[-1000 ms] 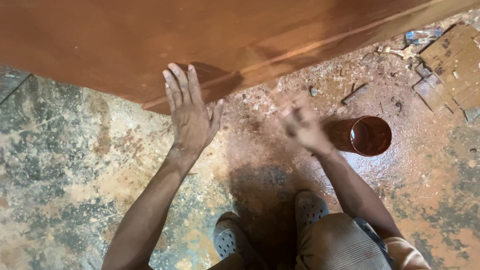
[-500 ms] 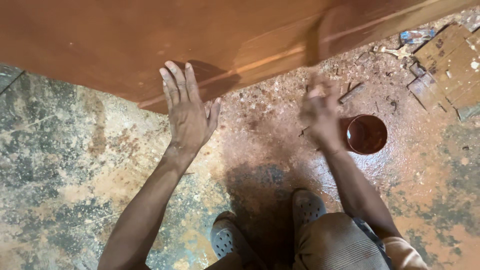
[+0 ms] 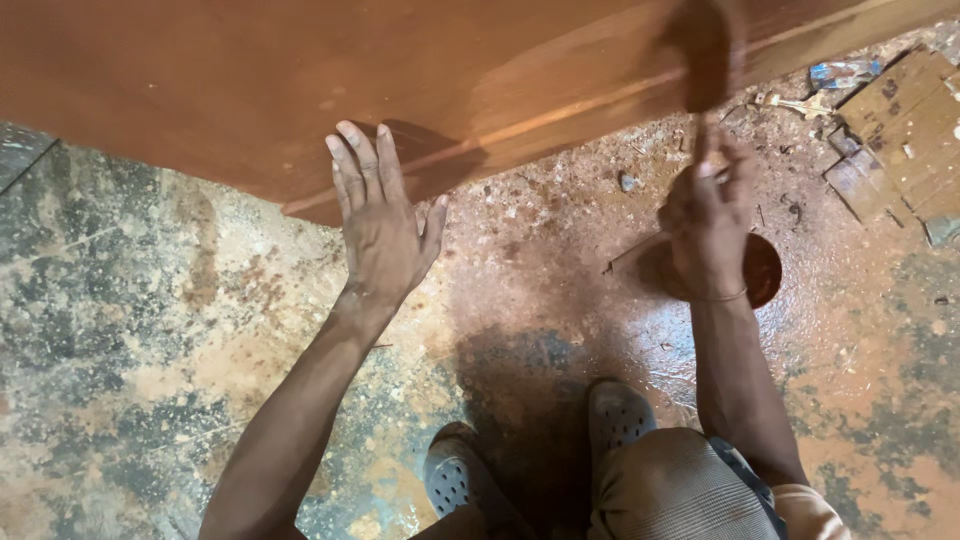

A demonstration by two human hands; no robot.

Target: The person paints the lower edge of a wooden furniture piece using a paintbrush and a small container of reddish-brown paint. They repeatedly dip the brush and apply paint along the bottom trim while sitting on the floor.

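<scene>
Left hand (image 3: 380,225) lies flat and unclenched, steadying the reddish-brown wooden panel (image 3: 300,80); right hand (image 3: 710,215) grips a stain-soaked brush (image 3: 705,50)—stroke evenly along the grain.

head view | steep downward look | close over floor (image 3: 150,330) | single view

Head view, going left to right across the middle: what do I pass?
Stained floor → left hand flat against the brown board's edge → right hand gripping a blurred brush → wooden scraps.
</scene>
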